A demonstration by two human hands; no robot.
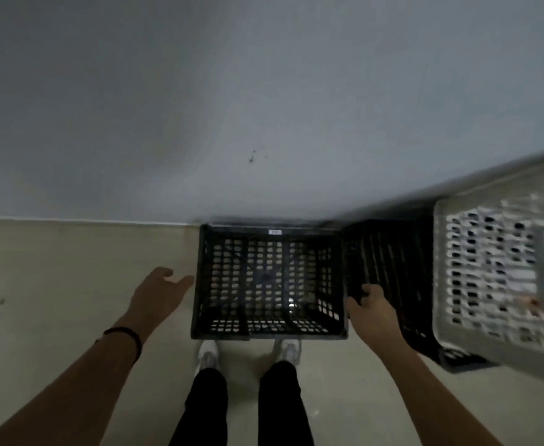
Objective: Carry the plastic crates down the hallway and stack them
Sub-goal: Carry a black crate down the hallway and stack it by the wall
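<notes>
A black perforated plastic crate [269, 334] stands open-side-up on the floor against the wall, right in front of my feet. My left hand [158, 289] hovers just left of its left wall, fingers spread, holding nothing. My right hand [372, 309] rests at the crate's right rim, where a second black crate [389, 268] stands beside it; its fingers curl over that edge. A taller light grey crate stack [502, 272] stands further right, blurred.
A grey wall [264, 107] rises straight ahead, meeting the beige floor [71, 284] at a pale skirting line. Open floor lies to the left. My shoes [208, 354] stand just behind the black crate.
</notes>
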